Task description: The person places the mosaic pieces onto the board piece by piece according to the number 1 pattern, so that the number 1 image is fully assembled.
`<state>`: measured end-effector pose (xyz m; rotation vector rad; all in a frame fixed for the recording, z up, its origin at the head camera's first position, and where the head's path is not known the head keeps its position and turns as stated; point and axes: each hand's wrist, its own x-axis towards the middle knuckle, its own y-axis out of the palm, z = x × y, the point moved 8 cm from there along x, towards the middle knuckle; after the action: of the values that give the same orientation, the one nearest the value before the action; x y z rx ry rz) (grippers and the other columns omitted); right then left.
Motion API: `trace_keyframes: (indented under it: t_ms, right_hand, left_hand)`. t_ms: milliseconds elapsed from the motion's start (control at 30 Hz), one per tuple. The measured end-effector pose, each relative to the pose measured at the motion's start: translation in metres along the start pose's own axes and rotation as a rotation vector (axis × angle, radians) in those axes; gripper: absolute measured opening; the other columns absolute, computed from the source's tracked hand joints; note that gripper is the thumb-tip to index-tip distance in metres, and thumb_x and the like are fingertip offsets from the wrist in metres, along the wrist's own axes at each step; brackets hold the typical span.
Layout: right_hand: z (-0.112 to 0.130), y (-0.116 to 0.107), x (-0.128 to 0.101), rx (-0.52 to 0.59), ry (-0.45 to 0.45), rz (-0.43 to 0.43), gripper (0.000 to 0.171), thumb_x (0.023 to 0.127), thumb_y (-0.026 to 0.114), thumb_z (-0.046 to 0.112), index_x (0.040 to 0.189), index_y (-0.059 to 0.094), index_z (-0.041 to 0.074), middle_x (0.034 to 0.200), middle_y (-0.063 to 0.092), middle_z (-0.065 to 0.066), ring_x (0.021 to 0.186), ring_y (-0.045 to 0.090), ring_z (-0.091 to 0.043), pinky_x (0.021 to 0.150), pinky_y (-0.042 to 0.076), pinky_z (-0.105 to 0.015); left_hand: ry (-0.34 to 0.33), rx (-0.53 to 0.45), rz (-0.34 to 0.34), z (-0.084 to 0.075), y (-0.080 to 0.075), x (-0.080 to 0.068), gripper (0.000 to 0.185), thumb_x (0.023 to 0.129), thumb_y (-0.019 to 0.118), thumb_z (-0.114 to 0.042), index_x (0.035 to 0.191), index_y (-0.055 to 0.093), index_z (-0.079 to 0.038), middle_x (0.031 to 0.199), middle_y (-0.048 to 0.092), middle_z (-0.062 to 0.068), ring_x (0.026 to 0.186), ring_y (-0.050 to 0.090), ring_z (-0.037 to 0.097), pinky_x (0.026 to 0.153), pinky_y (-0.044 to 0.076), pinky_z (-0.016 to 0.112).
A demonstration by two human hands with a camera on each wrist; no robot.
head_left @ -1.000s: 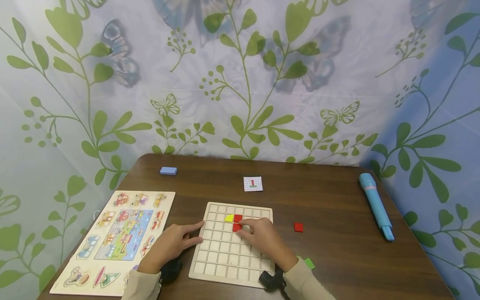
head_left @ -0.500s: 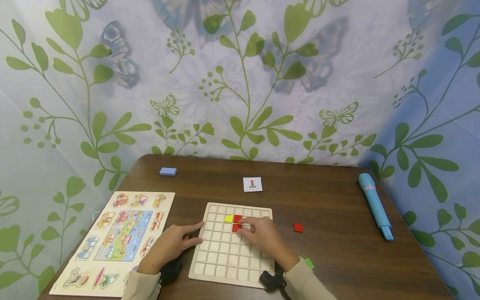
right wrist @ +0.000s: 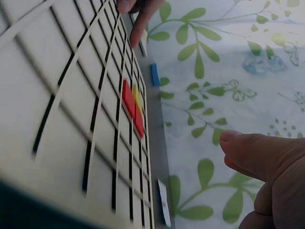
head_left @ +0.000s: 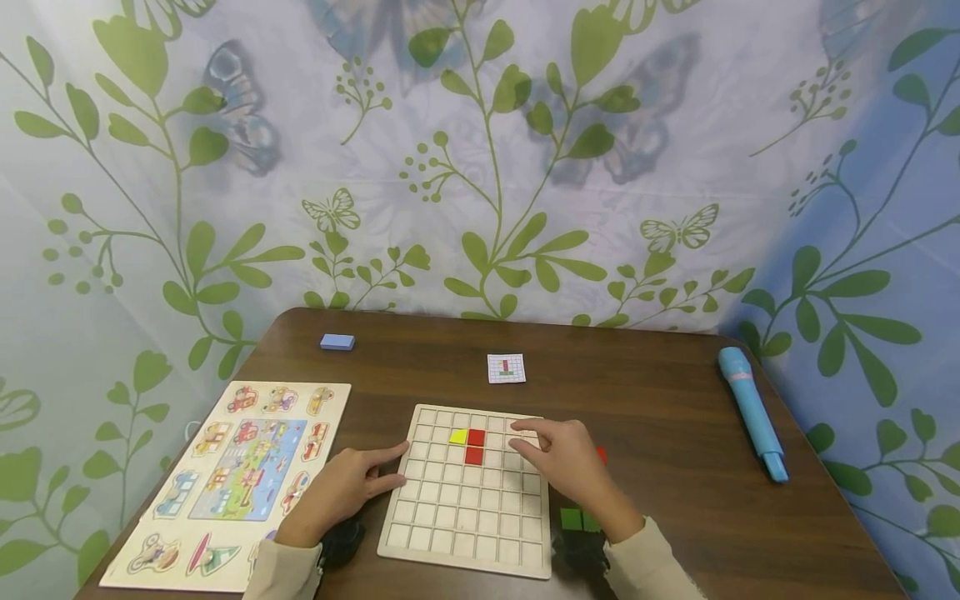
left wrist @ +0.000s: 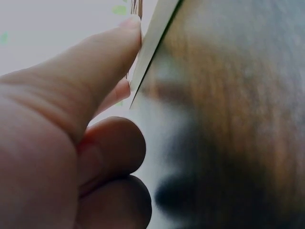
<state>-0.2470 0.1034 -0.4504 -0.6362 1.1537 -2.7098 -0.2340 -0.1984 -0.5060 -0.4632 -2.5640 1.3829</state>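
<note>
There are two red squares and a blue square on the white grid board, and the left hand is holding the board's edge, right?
Not quite. Beside the two red squares on the grid board sits a yellow square, not a blue one, as the head view shows. The left hand does touch the board's edge.

A picture puzzle (head_left: 236, 467) is lying flat at the left edge of the brown table (head_left: 675, 400), and a small blue block (head_left: 337, 342) is sitting near the far left corner. A little pattern card (head_left: 506, 367) is resting toward the back, in the middle. A light blue marker (head_left: 752, 412) is lying along the right edge, with a leaf-and-butterfly curtain (head_left: 480, 150) hanging behind it all.
</note>
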Motion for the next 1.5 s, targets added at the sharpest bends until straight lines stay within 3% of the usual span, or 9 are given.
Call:
trace_keyframes:
  t_ms: [333, 700, 900, 1133, 1500]
  right_hand:
    - [-0.056, -0.039, -0.029, -0.051, 0.046, -0.076, 0.022, 0.088, 0.084, 0.025, 0.106, 0.081, 0.014, 0.054, 0.025, 0.018, 0.048, 0.018, 0.001, 0.045, 0.025, -0.022]
    - [-0.090, -0.074, -0.052, -0.124, 0.128, -0.155, 0.023, 0.084, 0.087, 0.024, 0.105, 0.081, 0.016, 0.056, 0.028, 0.015, 0.048, 0.022, -0.001, 0.044, 0.026, -0.025]
    - [-0.111, -0.074, -0.058, -0.071, 0.169, -0.125, 0.024, 0.086, 0.085, 0.028, 0.106, 0.081, 0.016, 0.056, 0.030, 0.013, 0.048, 0.024, -0.002, 0.044, 0.027, -0.026]
    - [-0.134, -0.060, -0.061, -0.053, 0.255, -0.024, 0.036, 0.086, 0.084, 0.038, 0.115, 0.079, 0.017, 0.055, 0.034, 0.011, 0.050, 0.029, -0.005, 0.047, 0.027, -0.025]
    - [-0.133, -0.053, -0.061, -0.080, 0.237, -0.033, 0.037, 0.085, 0.085, 0.037, 0.114, 0.079, 0.014, 0.054, 0.034, 0.012, 0.049, 0.027, -0.003, 0.047, 0.025, -0.025]
  left_hand:
    - [-0.009, -0.006, 0.009, 0.000, 0.000, 0.000, 0.056, 0.094, 0.071, -0.046, 0.144, 0.062, -0.023, 0.057, 0.045, -0.014, 0.051, 0.032, 0.001, 0.053, 0.036, 0.024]
    - [-0.004, -0.014, 0.007, 0.000, 0.001, 0.000, 0.055, 0.094, 0.072, -0.045, 0.144, 0.062, -0.023, 0.057, 0.045, -0.014, 0.051, 0.032, 0.001, 0.052, 0.036, 0.024]
    - [0.002, 0.000, 0.006, -0.002, 0.000, 0.000, 0.054, 0.094, 0.072, -0.043, 0.143, 0.063, -0.021, 0.057, 0.044, -0.014, 0.051, 0.032, 0.001, 0.053, 0.035, 0.024]
    - [0.009, 0.005, 0.007, -0.002, -0.001, -0.001, 0.054, 0.094, 0.072, -0.042, 0.143, 0.063, -0.021, 0.057, 0.044, -0.014, 0.051, 0.031, 0.001, 0.052, 0.035, 0.023]
    - [-0.005, 0.011, 0.015, -0.003, 0.000, 0.001, 0.053, 0.094, 0.073, -0.042, 0.143, 0.063, -0.021, 0.057, 0.045, -0.014, 0.052, 0.032, 0.001, 0.053, 0.036, 0.024]
